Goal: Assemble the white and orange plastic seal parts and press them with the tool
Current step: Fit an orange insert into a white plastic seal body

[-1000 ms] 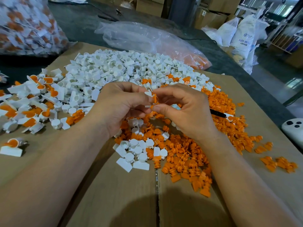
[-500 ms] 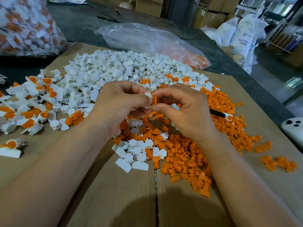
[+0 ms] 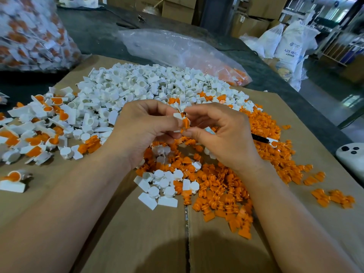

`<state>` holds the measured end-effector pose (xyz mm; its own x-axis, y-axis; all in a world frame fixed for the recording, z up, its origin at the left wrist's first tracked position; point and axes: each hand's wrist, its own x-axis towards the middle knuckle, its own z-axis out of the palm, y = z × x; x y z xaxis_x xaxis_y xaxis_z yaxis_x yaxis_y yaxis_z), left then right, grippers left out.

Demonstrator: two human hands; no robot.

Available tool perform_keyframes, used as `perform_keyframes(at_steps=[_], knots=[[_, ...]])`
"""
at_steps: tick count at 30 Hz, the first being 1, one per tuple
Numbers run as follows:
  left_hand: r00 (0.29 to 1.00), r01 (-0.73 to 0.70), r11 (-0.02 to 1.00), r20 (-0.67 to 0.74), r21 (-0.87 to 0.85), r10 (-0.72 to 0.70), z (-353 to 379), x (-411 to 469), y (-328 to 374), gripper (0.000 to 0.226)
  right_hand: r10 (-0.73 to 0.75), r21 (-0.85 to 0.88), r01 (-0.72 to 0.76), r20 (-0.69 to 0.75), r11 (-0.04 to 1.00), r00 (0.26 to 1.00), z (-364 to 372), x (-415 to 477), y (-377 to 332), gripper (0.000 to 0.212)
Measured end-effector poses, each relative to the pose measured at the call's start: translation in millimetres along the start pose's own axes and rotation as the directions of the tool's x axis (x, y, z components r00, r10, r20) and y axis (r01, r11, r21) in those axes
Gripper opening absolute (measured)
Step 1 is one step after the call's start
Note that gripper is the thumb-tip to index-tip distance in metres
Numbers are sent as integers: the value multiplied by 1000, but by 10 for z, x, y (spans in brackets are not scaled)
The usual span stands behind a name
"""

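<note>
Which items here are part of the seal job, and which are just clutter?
Job: left hand pinching white part; right hand pinching orange part; white pile; orange pile; assembled seals; black tool.
Lying about: near-empty clear bag; white device; sacks; cartons.

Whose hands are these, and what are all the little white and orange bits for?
These are a person's own hands, no machine. The camera sits on their head, looking down, so you see what they see. The left hand pinches a white part, and the right hand pinches an orange part next to it, to join them. On the cardboard lie a white pile, an orange pile, and joined pieces on the left. A thin black tool pokes out beside the right hand.
</note>
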<state>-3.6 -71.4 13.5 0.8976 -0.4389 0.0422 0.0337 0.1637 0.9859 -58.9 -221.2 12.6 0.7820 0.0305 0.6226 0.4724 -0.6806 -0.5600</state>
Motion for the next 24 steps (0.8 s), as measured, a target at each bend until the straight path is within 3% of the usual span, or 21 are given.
perform_keyframes(at_steps=[8,13,17,21,24], knots=[[999,-39,999,14,24,39,2,-5,5,26,8,-3,-8,0,1000,1000,-14,0,-8,43],[998,-50,999,29,3,50,1,-19,24,9,14,-25,-14,19,1000,1000,-22,8,-25,36],[999,-44,999,24,7,44,-6,-9,12,21,9,-34,-8,31,999,999,-21,9,-31,34],[999,-38,999,24,5,38,-4,-4,10,16,18,-49,-16,38,999,999,-23,7,-34,33],[1000,-12,1000,1,-20,12,-18,16,1,17,101,-112,-101,-8,989,995,-112,30,-9,33]])
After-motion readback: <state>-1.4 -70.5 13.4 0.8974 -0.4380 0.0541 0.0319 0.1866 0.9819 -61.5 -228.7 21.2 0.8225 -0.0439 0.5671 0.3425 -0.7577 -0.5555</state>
